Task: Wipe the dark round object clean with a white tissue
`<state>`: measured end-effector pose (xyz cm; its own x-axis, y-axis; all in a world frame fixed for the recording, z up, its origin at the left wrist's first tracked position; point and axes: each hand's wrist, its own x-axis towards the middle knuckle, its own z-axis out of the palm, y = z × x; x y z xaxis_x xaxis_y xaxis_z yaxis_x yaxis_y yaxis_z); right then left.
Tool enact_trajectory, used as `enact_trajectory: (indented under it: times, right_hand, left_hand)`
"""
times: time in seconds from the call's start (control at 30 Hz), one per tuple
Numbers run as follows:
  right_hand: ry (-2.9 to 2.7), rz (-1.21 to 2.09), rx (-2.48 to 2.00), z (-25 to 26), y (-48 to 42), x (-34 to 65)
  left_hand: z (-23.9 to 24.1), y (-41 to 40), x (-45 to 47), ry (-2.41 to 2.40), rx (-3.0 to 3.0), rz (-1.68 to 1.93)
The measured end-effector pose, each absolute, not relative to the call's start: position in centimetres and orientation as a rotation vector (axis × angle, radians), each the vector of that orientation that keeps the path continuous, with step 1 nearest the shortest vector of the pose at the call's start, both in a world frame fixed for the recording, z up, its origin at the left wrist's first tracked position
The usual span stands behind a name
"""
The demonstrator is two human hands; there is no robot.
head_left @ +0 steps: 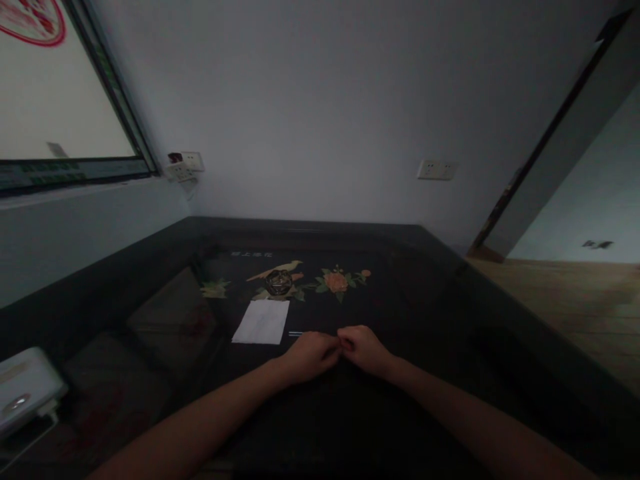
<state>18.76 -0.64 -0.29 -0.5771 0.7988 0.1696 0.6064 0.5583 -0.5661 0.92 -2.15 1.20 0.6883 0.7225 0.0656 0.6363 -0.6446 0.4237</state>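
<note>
A white device (31,385) with a pale cable (31,448) sits at the left of the glossy dark tabletop (420,300), which bears a flower print (336,281). Beyond, a wall socket (437,170) shows on the grey wall (310,107). A window (60,100) stands left, wooden floor (570,290) right.

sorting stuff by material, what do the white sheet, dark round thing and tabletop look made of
White sheet: probably paper or tissue; matte, thin and flat.
Dark round thing: perhaps metal or plastic; its patterned surface is too dim to settle it.
Tabletop: likely glass or polished lacquer; dark, glossy, with reflections on its left side.
</note>
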Motion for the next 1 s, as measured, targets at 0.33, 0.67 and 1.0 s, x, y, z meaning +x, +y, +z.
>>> enact_trajectory:
  times: [0.33, 0.67, 1.0]
  right_hand:
    - [-2.405, 0.64, -1.131, -0.64, -0.5, 18.8]
    - [-2.399, 0.633, -1.106, -0.63, -0.54, 18.81]
    - [-2.4, 0.641, -1.115, -0.31, -0.67, 18.81]
  left_hand:
    - [0.84, -1.92, 0.86, 1.068, 2.549, 0.299]
    - [0.93, -1.88, 0.85, 1.057, 2.557, 0.298]
    - [0.7, -1.97, 0.8, 1.061, 2.562, 0.324]
